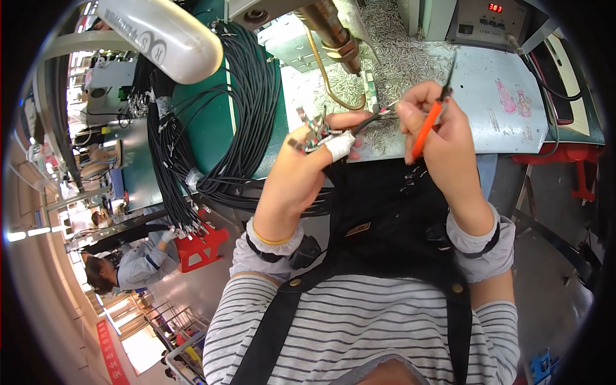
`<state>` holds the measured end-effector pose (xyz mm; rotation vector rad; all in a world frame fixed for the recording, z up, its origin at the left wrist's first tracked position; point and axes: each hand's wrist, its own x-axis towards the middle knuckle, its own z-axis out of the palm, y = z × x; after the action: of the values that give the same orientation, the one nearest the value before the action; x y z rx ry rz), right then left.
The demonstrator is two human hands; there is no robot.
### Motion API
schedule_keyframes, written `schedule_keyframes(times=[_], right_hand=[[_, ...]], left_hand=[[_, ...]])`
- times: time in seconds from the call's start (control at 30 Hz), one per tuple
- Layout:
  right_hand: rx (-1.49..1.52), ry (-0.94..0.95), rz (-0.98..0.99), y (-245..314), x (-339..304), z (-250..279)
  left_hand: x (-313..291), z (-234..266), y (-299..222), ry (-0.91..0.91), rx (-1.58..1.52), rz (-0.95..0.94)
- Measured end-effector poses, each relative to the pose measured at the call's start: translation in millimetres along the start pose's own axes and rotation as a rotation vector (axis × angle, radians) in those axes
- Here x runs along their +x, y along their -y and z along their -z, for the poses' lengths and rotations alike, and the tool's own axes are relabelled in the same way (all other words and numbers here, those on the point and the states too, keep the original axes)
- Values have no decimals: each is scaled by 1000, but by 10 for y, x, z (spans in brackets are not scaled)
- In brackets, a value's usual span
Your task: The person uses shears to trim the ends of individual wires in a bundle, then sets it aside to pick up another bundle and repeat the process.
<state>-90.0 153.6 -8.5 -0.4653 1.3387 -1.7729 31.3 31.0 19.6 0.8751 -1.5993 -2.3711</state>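
Note:
My left hand [296,163] is closed around a black cable [366,122], and its thumb is wrapped in white tape. Several small connector ends [314,131] with metal and green parts stick out over the back of this hand. The cable's end, with fine coloured wires [385,111], points right. My right hand [449,138] holds an orange-handled tool [426,131] with a thin dark tip pointing up and away; its exact kind is hard to tell. The thumb and forefinger of this hand come together beside the wire ends. What they pinch is too small to make out.
A machine with a metal nozzle [341,51] and a bent copper tube [321,70] stands just beyond my hands. Small metal bits [404,64] cover the worktop. Black cable bundles [253,109] lie left. A control box [491,25] sits back right. Another person [131,264] works far left.

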Motion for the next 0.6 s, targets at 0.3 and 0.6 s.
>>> schedule_keyframes(times=[0.3, 0.6], right_hand=[[-693, 112, 472, -8, -232, -142], [-407, 114, 221, -88, -255, -85]], left_hand=[[-249, -13, 265, 133, 507, -382], [-275, -2, 303, 132, 362, -96]])
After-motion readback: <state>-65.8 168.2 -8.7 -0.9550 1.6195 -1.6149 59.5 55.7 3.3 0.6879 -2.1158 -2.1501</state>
